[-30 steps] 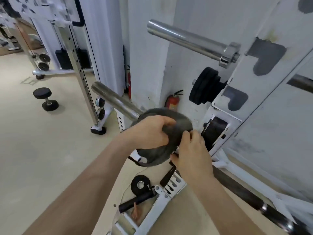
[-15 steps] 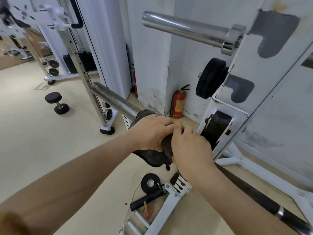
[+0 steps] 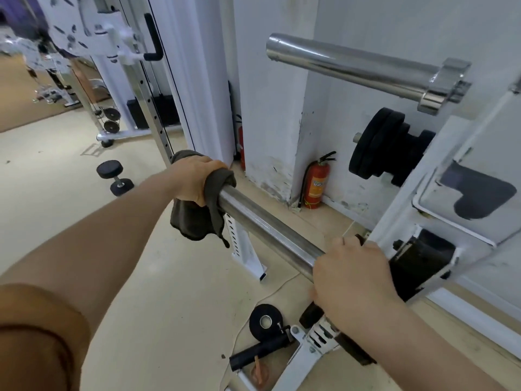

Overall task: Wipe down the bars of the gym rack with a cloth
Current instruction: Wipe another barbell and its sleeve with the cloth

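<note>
A chrome lower bar (image 3: 267,230) sticks out of the white gym rack (image 3: 439,176) toward the lower left. My left hand (image 3: 194,179) is wrapped around its outer end, pressing a dark grey cloth (image 3: 197,218) against the metal; the cloth's loose end hangs below the bar. My right hand (image 3: 349,275) grips the same bar close to the rack's frame. A second chrome upper bar (image 3: 352,66) juts out above, untouched.
Black weight plates (image 3: 377,142) hang on the rack's side peg. A red fire extinguisher (image 3: 317,182) stands at the wall corner. A black tape roll (image 3: 265,321) and a black handle lie on the floor below. A dumbbell (image 3: 114,176) sits left, near a cable machine (image 3: 146,88).
My left hand has slid the cloth outward along the lower bar to its end. My right hand left the cloth and now holds the bar near the rack.
</note>
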